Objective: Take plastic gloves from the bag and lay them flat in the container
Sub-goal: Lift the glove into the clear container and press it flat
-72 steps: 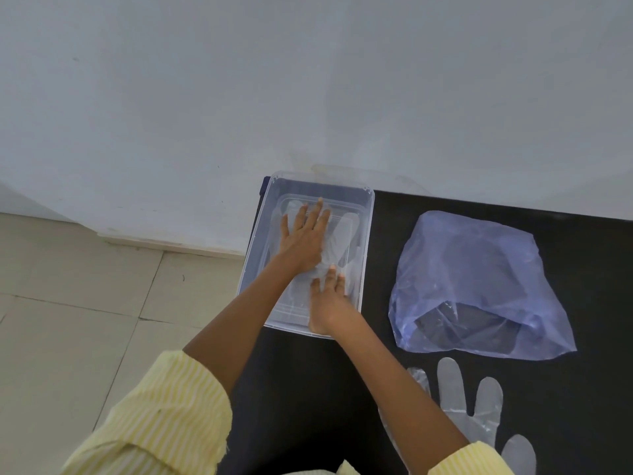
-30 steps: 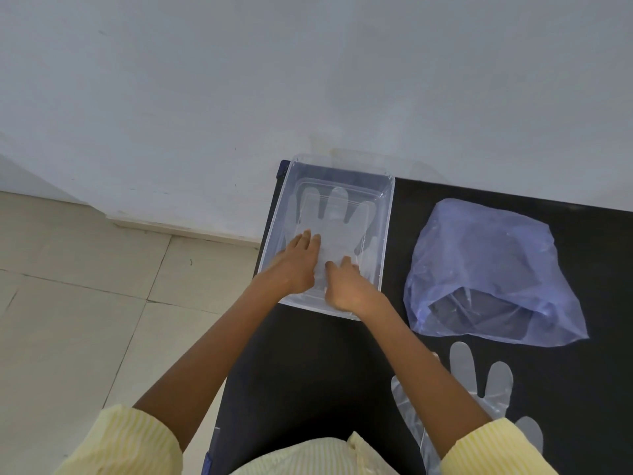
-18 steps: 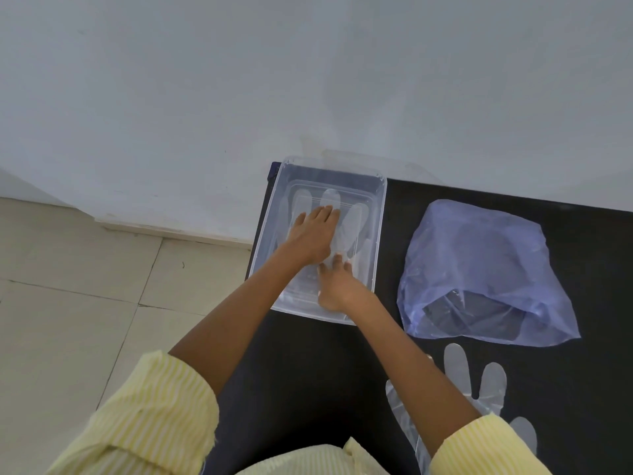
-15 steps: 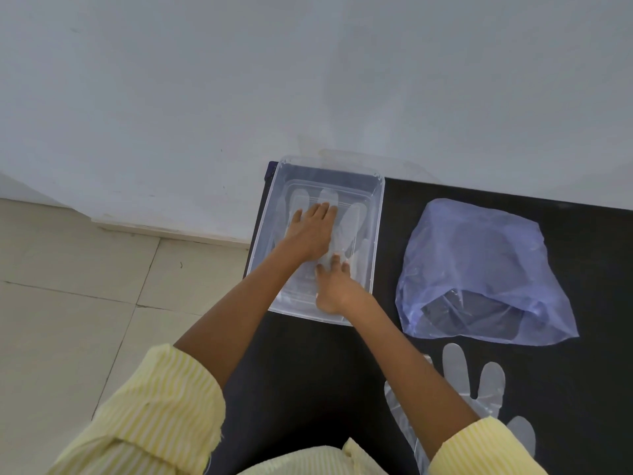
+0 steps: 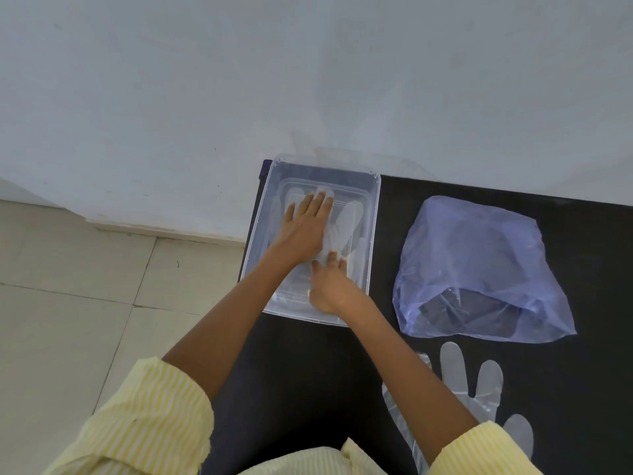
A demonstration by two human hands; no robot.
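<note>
A clear plastic container (image 5: 375, 207) sits at the far left corner of the black table. A translucent plastic glove (image 5: 346, 224) lies flat on its floor, fingers pointing away from me. My left hand (image 5: 305, 228) presses palm-down on the glove, fingers stretched toward the far wall of the container. Near the container's front edge, my right hand (image 5: 330, 287) rests on the glove's cuff end with fingers spread. A blue-tinted plastic bag (image 5: 479, 269) lies to the right, its mouth open toward me. Another clear glove (image 5: 479, 389) lies flat on the table in front of the bag.
The black table (image 5: 301, 371) has its left edge just beside the container, with tiled floor (image 5: 85, 303) below. A pale wall (image 5: 308, 80) runs directly behind the container and bag. My yellow striped sleeves fill the bottom of the view.
My left hand has slid farther up the glove toward the container's far end, smoothing it. My right hand has stayed at the cuff end.
</note>
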